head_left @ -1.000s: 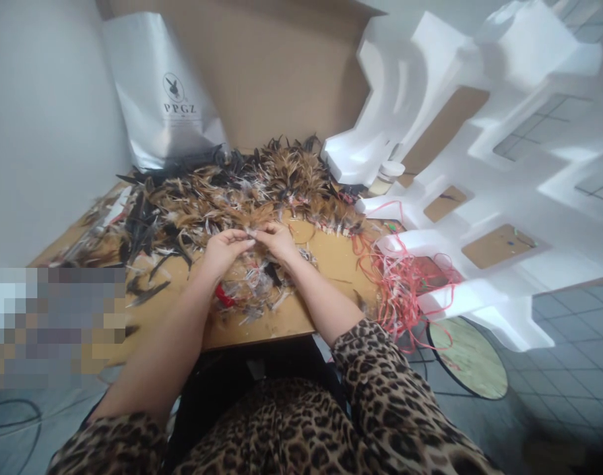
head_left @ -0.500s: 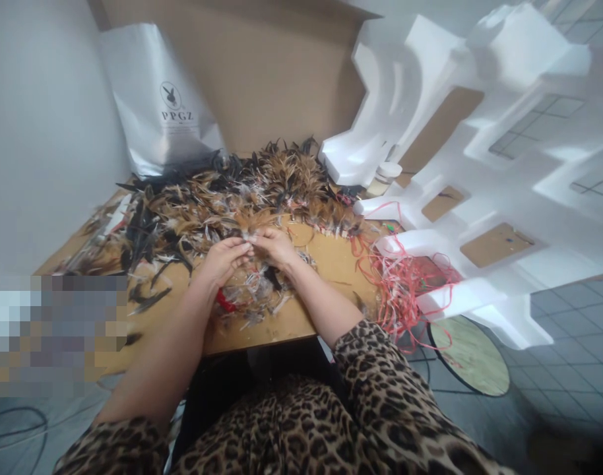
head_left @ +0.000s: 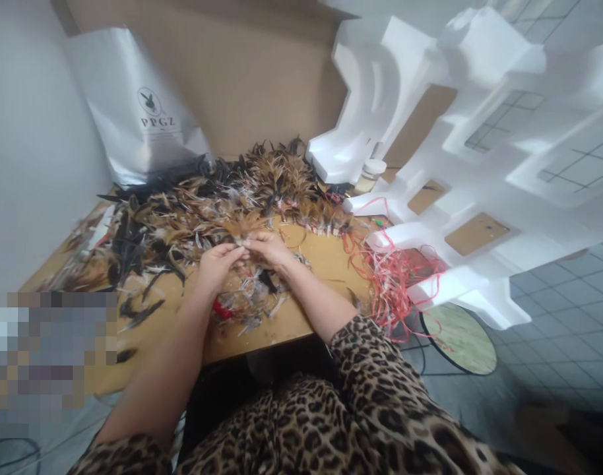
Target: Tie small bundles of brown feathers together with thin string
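Observation:
My left hand (head_left: 219,262) and my right hand (head_left: 268,251) meet above the middle of the table, fingertips pinched close together. Between them they grip the pale base of a small bunch of brown feathers (head_left: 243,225), whose tips fan out away from me. Just beyond, a broad heap of brown and black feathers (head_left: 183,211) covers the back of the table. Below my hands lie loose feather scraps and white fluff (head_left: 254,297), with a small red piece (head_left: 223,309) near my left wrist. My fingers hide the lower end of the bunch.
A tangle of pink-red ribbon strips (head_left: 393,277) hangs at the table's right edge beside white foam packing (head_left: 460,284). Near the back right stands a lidded jar (head_left: 371,175). A silver bag (head_left: 138,132) rises behind the feathers, and a round stool (head_left: 462,340) is below right.
The whole view has shifted slightly, so things sit a little further left. Both hands keep their pinch on the feather bunch, with little visible finger movement.

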Tool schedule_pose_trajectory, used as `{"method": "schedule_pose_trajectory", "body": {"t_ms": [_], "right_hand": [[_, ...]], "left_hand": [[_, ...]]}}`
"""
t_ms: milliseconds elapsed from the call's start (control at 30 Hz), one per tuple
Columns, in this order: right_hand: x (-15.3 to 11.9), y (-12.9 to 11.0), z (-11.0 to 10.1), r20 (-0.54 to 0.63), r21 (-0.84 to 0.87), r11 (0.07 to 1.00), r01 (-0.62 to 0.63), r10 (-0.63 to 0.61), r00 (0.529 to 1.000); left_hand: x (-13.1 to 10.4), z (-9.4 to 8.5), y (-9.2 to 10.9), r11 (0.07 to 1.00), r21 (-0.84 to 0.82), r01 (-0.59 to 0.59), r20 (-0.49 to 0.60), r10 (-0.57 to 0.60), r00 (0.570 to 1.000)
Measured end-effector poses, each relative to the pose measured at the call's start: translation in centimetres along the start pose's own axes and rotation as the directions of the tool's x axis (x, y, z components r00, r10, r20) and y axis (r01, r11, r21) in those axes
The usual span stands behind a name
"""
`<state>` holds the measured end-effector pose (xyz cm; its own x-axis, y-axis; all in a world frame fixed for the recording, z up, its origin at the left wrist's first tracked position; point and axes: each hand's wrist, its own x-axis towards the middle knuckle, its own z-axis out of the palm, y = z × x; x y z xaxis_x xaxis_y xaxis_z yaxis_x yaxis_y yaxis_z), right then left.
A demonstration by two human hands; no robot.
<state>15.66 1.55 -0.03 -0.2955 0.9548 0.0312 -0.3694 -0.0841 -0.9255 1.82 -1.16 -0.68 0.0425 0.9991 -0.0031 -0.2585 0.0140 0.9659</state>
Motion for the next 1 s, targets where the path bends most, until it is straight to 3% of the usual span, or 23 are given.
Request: {"method": "schedule_pose_trajectory", "body": {"t_ms": [100, 233, 300, 400, 500, 667, 833, 1000], "right_hand": [[0.5, -1.5, -1.7, -0.203, -0.146, 0.984, 0.102, -0.13, 0.97], [0.6, -5.1, -6.8, -0.43, -0.47, 0.868, 0.159, -0.383, 0.818], [0.5, -6.7, -10.0, -0.499, -0.526, 0.844, 0.104, -0.405, 0.766], [0.3, -7.8, -14.2, -0.551, -0.607, 0.793, -0.053, -0.371, 0.747], [0.5, -7.5, -16.5, -0.571, -0.716, 0.638, -0.283, -0.301, 0.764], [1.1, -6.3, -17.4, -0.582, -0.76, 0.511, -0.402, -0.259, 0.771], [1.0, -5.9, -17.2, -0.607, -0.776, 0.417, -0.473, -0.293, 0.739], [-0.3, -6.5, -15.9, -0.601, -0.784, 0.47, -0.405, -0.412, 0.685]], "left_hand": [[0.2, -0.1, -0.1, 0.989, 0.112, -0.093, -0.073, 0.101, 0.992], [0.6, -0.6, -0.2, 0.979, 0.156, -0.13, -0.157, 0.155, 0.975], [0.8, -0.8, -0.4, 0.978, 0.164, -0.132, -0.163, 0.158, 0.974], [0.9, -0.9, -0.6, 0.974, 0.172, -0.147, -0.14, 0.172, 0.975], [1.0, -0.9, -0.5, 0.974, 0.168, -0.15, -0.154, 0.176, 0.972], [1.2, -1.3, -0.1, 0.975, 0.169, -0.143, -0.223, 0.179, 0.958], [1.0, -1.8, 0.3, 0.964, 0.157, -0.216, -0.263, 0.252, 0.931], [0.9, -2.0, 1.3, 0.958, 0.125, -0.26, -0.335, 0.287, 0.897]]}}
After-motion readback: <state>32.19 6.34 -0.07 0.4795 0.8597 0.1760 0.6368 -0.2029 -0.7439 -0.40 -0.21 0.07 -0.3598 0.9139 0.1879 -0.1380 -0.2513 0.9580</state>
